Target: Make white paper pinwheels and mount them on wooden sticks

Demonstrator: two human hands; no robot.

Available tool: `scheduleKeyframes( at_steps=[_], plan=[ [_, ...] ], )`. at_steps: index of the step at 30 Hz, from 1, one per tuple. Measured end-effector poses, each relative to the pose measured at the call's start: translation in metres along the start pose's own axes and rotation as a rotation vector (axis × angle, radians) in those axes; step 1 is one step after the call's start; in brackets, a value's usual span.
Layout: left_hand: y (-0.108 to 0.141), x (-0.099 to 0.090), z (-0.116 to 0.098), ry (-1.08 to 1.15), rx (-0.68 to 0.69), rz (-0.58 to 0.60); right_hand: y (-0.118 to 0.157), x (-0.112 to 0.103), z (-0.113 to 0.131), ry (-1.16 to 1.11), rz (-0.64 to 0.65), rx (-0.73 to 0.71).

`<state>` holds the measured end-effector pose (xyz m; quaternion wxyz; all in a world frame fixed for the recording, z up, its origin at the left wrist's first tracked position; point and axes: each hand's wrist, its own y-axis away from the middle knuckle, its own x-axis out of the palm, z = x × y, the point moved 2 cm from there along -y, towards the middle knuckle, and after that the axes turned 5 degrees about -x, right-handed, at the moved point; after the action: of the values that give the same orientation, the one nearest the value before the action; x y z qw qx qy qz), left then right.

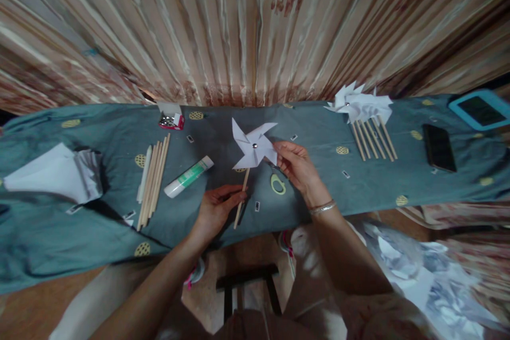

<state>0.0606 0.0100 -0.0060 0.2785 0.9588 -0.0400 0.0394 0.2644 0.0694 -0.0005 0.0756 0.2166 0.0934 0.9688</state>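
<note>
A white paper pinwheel (252,147) with a shiny pin at its centre is held up over the table, its wooden stick (239,213) slanting down toward me. My left hand (219,206) grips that stick between thumb and fingers. On the other side, my right hand (294,163) pinches the tip of the right-hand paper blade. Just below the right fingers lie scissors with a yellow-green handle (278,184). A glue stick (188,176) with a green label rests left of the pinwheel.
Several wooden sticks (154,180) lie left, beside a white pen (144,174). Behind them stands an open red box of pins (171,120). Folded white paper (51,175) sits far left. Finished pinwheels (368,109), a phone (439,147) and a blue-framed tablet (481,109) are right.
</note>
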Motion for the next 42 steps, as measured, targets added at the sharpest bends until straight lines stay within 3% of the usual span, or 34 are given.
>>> scheduleKeyframes(
  at_steps=[42],
  plan=[
    [-0.001, -0.001, -0.004, 0.001, 0.011, -0.030, 0.009, 0.013, -0.007, -0.008, 0.038, 0.104]
  ],
)
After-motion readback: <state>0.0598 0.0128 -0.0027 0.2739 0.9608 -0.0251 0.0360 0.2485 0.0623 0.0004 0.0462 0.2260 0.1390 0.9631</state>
